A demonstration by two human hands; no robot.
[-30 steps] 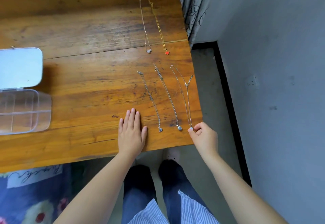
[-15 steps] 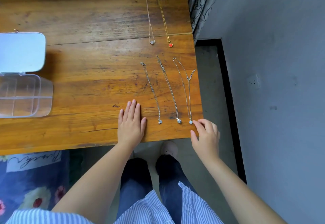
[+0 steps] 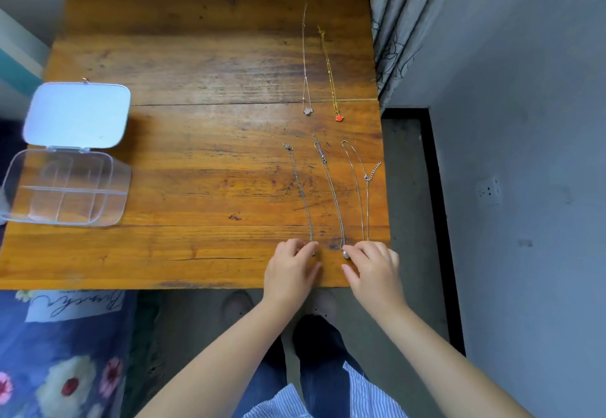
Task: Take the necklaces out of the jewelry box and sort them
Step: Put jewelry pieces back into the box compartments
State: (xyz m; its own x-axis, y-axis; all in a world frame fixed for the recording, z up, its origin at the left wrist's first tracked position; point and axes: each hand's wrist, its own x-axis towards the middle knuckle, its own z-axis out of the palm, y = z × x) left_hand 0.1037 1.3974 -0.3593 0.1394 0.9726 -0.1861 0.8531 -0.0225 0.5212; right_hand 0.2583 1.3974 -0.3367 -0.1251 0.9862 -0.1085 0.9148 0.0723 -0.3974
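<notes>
Both your hands sit at the near table edge: your left hand (image 3: 290,265) curls its fingertips on the pendant end of the left chain (image 3: 300,188), your right hand (image 3: 373,265) pinches at the middle chain (image 3: 331,188) by its pendant, probably to straighten the row. Just right lies a third silver chain (image 3: 364,194), all three parallel. Farther back, a pale chain (image 3: 305,67) and a gold chain (image 3: 329,70) form a separate group. Well to the left, the box (image 3: 65,185) stands open, seemingly emptied, on the table (image 3: 203,142).

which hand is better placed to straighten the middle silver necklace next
Probably the right hand: its fingertips sit right beside the round pendant of the middle silver necklace. The left hand is busy at the leftmost silver necklace.
</notes>
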